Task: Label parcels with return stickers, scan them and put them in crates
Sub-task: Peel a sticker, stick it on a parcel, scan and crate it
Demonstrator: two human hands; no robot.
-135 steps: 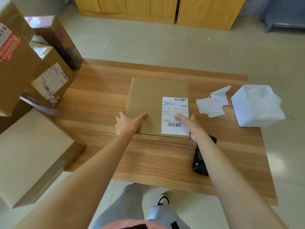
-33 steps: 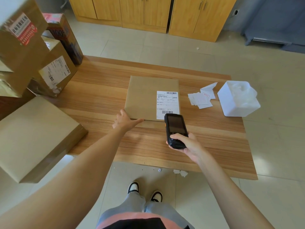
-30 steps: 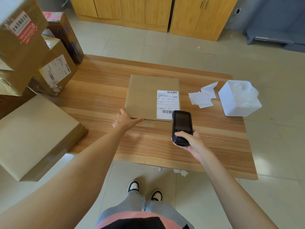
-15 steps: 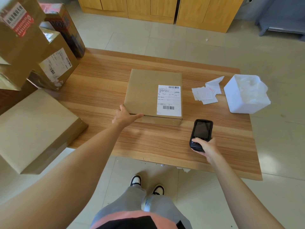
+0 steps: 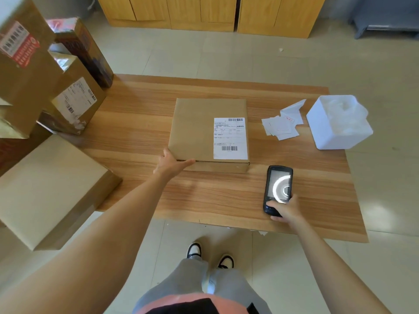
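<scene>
Labelled parcel point(image 5: 195, 130) — scanner point(image 5: 278, 189) beside

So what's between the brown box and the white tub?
A small heap of white paper slips lies on the table between the box and the tub, seen in the head view.

I see a flat brown parcel point(image 5: 195, 130) lying mid-tabletop, white barcoded sticker point(image 5: 230, 138) on its right half; black handheld scanner point(image 5: 278, 188) lies nearer me, screen up.
</scene>
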